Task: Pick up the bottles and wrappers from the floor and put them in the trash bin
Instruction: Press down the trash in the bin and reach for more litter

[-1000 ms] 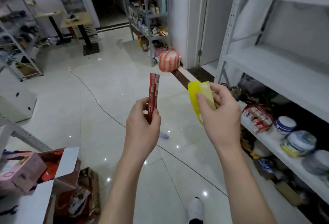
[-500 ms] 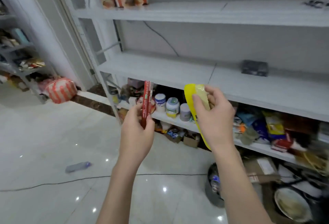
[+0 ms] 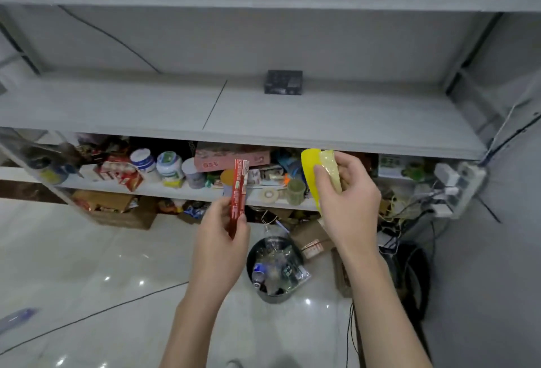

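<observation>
My left hand (image 3: 221, 246) pinches a long red wrapper (image 3: 239, 192) that stands upright. My right hand (image 3: 345, 201) grips a yellow wrapper (image 3: 310, 168), raised at the same height. Both hands are held in front of the lower shelf. Below and between them a dark round trash bin (image 3: 273, 296) stands on the floor with clear bottles and wrappers inside. A blurred plastic bottle (image 3: 17, 318) lies on the floor at the far left.
White metal shelving (image 3: 263, 122) fills the view; its lower shelf is crowded with jars, boxes and packets. Cardboard boxes (image 3: 123, 212) sit under it. Cables and a power strip (image 3: 456, 189) hang at the right. A thin cable (image 3: 96, 313) crosses the glossy floor.
The view has swung right, from the open room to the shelving, and closer. The trash bin now lies just below my hands. Both hands keep their wrappers.
</observation>
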`<action>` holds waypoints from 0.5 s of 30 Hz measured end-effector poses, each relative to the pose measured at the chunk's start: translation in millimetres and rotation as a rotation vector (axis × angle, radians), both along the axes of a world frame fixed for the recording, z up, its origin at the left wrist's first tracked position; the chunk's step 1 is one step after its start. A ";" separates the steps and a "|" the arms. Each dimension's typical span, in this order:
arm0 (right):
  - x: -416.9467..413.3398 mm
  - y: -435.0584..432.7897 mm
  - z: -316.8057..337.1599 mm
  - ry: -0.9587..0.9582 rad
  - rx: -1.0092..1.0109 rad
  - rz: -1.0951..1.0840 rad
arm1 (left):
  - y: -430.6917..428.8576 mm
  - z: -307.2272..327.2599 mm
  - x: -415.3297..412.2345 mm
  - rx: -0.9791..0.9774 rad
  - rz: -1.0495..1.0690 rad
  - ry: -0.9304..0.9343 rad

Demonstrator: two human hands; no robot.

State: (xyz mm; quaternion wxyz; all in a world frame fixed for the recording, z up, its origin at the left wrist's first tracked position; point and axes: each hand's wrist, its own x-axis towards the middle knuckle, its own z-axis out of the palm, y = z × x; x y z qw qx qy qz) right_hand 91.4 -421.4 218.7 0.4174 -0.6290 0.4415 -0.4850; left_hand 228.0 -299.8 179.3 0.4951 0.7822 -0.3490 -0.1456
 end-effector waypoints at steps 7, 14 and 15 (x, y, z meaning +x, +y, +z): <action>26.1 -47.6 -62.2 0.086 0.062 -0.049 | -41.6 -61.1 36.2 0.111 0.037 0.094; 77.6 -83.8 -147.8 0.233 0.218 -0.002 | -80.0 -145.1 87.2 0.247 0.042 0.175; 82.4 -88.1 -163.5 0.242 0.233 -0.003 | -85.3 -160.7 91.8 0.271 0.038 0.185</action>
